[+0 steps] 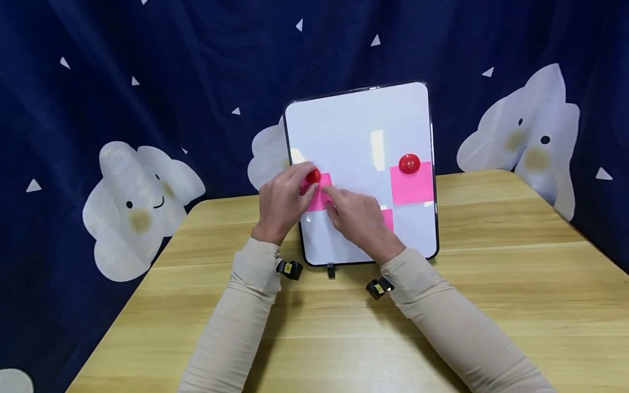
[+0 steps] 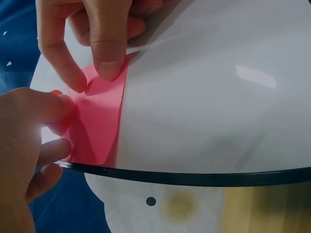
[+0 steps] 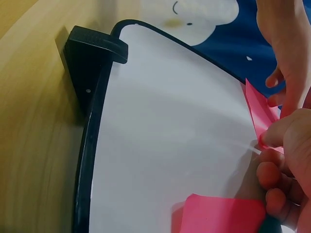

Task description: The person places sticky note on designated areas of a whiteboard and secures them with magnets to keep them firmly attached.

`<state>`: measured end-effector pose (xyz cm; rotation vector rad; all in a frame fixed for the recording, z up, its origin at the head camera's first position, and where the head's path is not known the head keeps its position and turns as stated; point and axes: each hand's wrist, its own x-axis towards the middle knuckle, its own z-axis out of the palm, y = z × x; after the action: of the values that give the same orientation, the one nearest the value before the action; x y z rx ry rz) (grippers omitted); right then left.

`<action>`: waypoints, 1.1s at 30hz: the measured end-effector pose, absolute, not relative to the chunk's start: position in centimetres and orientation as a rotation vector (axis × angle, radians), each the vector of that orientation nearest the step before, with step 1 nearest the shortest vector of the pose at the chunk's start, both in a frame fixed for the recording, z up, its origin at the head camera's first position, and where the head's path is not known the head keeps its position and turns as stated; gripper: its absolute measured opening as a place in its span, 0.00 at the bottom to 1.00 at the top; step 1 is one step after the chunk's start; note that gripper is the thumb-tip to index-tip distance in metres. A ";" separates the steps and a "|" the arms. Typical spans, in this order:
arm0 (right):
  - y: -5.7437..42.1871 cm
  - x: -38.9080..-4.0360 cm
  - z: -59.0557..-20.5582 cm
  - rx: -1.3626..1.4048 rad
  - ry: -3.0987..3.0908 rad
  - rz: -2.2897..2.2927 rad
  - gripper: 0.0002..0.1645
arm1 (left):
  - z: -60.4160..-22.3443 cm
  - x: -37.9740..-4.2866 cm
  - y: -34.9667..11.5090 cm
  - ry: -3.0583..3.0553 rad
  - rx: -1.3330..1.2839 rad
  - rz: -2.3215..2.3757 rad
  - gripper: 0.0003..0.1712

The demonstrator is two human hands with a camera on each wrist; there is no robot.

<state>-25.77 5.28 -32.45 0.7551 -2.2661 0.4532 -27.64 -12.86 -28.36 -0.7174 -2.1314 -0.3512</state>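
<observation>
My left hand (image 1: 282, 202) grips a round red magnet (image 1: 313, 176) at the top of a pink sticky note (image 1: 319, 202), near the left edge of the whiteboard (image 1: 344, 131). In the left wrist view, the fingers partly cover that magnet (image 2: 58, 127). From the right side, my right hand (image 1: 361, 215) touches the same note with thumb and index finger, whose tips stand apart on its face (image 2: 99, 116). Its other fingers (image 3: 274, 174) are bent. Along one side, the note stands slightly off the board.
Another pink note (image 1: 410, 188) sits at the board's right under a red magnet (image 1: 409, 164). A third note (image 1: 388, 218) is partly hidden by my right hand. The board leans on a black stand (image 3: 90, 63) on a wooden table (image 1: 324, 327), before a dark blue curtain (image 1: 196, 82).
</observation>
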 end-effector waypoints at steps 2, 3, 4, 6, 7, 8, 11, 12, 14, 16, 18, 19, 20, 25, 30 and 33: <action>5.2 -25.8 -32.4 0.751 -2.265 0.449 0.20 | -28.4 -27.7 -12.8 -2.116 -0.712 -0.344 0.20; 5.2 -25.8 -32.4 0.749 -2.263 0.447 0.19 | -28.5 -27.7 -12.8 -2.108 -0.709 -0.343 0.20; 5.2 -25.8 -32.4 0.745 -2.262 0.446 0.19 | -28.5 -27.7 -12.8 -2.100 -0.706 -0.339 0.20; 5.2 -25.8 -32.4 0.742 -2.260 0.443 0.19 | -28.5 -27.7 -12.7 -2.090 -0.703 -0.328 0.20; 5.2 -25.8 -32.4 0.741 -2.259 0.443 0.20 | -28.5 -27.7 -12.6 -2.086 -0.703 -0.322 0.21; 5.2 -25.8 -32.4 0.741 -2.260 0.441 0.20 | -28.6 -27.7 -12.6 -2.083 -0.701 -0.316 0.21; 5.2 -25.8 -32.4 0.742 -2.264 0.440 0.20 | -28.7 -27.6 -12.5 -2.081 -0.688 -0.296 0.20; 5.2 -25.8 -32.4 0.742 -2.267 0.439 0.20 | -28.7 -27.6 -12.4 -2.080 -0.683 -0.293 0.20; 5.1 -25.8 -32.5 0.744 -2.273 0.437 0.20 | -28.8 -27.5 -12.4 -2.075 -0.670 -0.289 0.20; 5.1 -25.8 -32.5 0.745 -2.278 0.433 0.20 | -28.9 -27.4 -12.3 -2.069 -0.662 -0.284 0.20; 5.1 -25.8 -32.5 0.744 -2.281 0.430 0.20 | -28.9 -27.5 -12.3 -2.059 -0.654 -0.282 0.20; 5.0 -25.8 -32.5 0.745 -2.282 0.429 0.20 | -28.9 -27.5 -12.3 -2.055 -0.651 -0.281 0.20; 5.0 -25.9 -32.5 0.745 -2.283 0.427 0.20 | -29.0 -27.5 -12.3 -2.051 -0.649 -0.283 0.20; 5.0 -25.8 -32.4 0.748 -2.280 0.419 0.20 | -29.0 -27.5 -12.2 -2.053 -0.636 -0.292 0.21; 5.1 -25.7 -32.4 0.750 -2.274 0.405 0.20 | -29.3 -27.5 -12.1 -2.077 -0.626 -0.291 0.21; 5.1 -25.6 -32.5 0.750 -2.268 0.403 0.20 | -29.4 -27.5 -12.1 -2.084 -0.627 -0.291 0.21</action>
<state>-25.65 5.08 -32.48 0.7500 -2.2679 0.4031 -27.49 -12.10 -29.44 -0.6268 -2.0843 -0.2914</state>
